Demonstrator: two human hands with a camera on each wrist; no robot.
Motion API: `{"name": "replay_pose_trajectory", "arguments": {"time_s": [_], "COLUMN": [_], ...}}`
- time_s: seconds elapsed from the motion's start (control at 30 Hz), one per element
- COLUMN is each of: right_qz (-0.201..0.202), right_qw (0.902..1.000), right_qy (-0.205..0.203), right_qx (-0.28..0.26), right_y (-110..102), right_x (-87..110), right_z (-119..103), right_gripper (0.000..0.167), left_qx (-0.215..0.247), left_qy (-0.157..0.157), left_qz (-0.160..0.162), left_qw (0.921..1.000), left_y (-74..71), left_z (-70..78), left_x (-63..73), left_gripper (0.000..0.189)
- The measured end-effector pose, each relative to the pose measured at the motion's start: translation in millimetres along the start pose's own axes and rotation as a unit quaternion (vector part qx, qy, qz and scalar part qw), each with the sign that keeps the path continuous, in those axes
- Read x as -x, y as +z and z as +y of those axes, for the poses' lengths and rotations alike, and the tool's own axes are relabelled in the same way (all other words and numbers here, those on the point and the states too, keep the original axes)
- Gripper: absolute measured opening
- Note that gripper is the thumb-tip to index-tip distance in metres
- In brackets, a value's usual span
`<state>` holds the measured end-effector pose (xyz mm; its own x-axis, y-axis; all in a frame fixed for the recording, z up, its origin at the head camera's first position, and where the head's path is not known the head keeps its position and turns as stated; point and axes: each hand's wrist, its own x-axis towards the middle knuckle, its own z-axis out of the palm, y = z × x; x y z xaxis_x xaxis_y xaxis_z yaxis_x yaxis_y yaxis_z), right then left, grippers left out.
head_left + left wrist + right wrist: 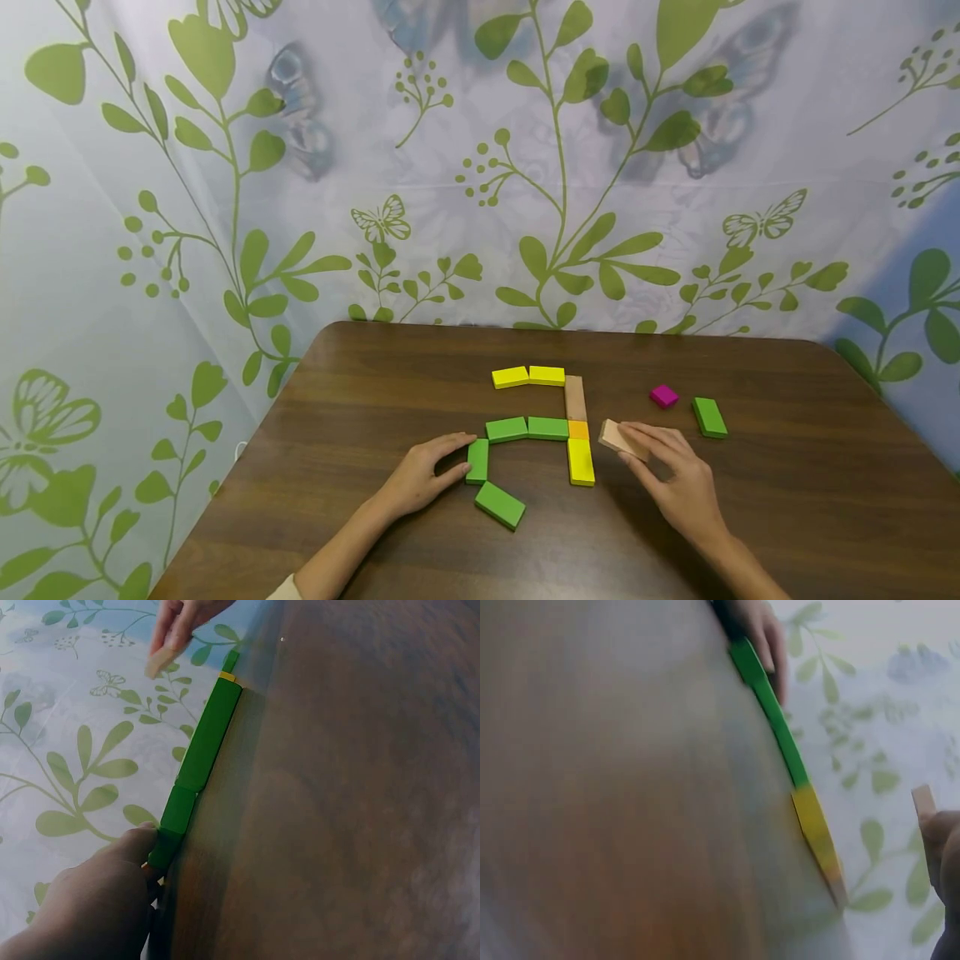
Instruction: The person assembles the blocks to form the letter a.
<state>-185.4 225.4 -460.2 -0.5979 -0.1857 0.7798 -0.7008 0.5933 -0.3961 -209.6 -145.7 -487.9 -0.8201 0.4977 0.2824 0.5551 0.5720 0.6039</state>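
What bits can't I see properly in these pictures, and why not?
- Head view: part of the held wooden block, covered by the fingers of the right hand.
- Head view: most of the sleeve, cut off by the bottom edge.
- Right wrist view: much of the right hand, cut off by the right edge.
- Right wrist view: the wood grain of the table, too blurred to make out.

- Block figure on table, between left hand and right hand.
- Small block right of figure, left of larger block.
- Curtain behind table.
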Motion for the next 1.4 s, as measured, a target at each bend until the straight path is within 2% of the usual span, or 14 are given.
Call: {"name": "replay_pose_trajectory", "arguments": {"time_s": [0.1,0.27,0.43,0.7,0.9,1.07,1.4], "right_qz": [-0.031,-0.091,-0.137,-0.198,-0.223,-0.235,-0.216], "right_qw": [0.9980,0.9872,0.9822,0.9738,0.9700,0.9675,0.9704], "right_qy": [-0.034,-0.081,-0.071,-0.057,-0.031,-0.044,-0.070], "right_qx": [-0.043,-0.103,-0.107,-0.097,-0.093,-0.083,-0.083], "right_y": [8.3,22.6,31.9,39.0,41.5,44.5,48.2], "right_x": [-0.7,5.9,14.5,23.7,27.6,30.2,30.9], "right_z": [-15.7,-32.6,-42.5,-49.8,-50.2,-50.9,-51.1], "right_gripper": [0.048,0.044,0.046,0.037,0.036,0.035,0.038], "left_qx": [0.001,0.002,0.003,0.003,-0.003,-0.005,0.001], "left_qy": [0.003,0.009,0.012,0.013,0.015,0.017,0.012], "left_qz": [0.003,0.007,0.010,0.011,0.013,0.013,0.009], "left_qw": [1.0000,0.9999,0.9999,0.9999,0.9998,0.9998,0.9999], "left_y": [0.1,0.1,0.6,1.0,0.9,0.7,0.2], "left_z": [0.3,0.4,-0.3,-0.7,-0.5,-0.5,2.0], "left_x": [-0.1,-0.3,-0.1,0.2,0.2,0.0,0.5], "left_gripper": [0.045,0.044,0.044,0.044,0.044,0.044,0.044]}}
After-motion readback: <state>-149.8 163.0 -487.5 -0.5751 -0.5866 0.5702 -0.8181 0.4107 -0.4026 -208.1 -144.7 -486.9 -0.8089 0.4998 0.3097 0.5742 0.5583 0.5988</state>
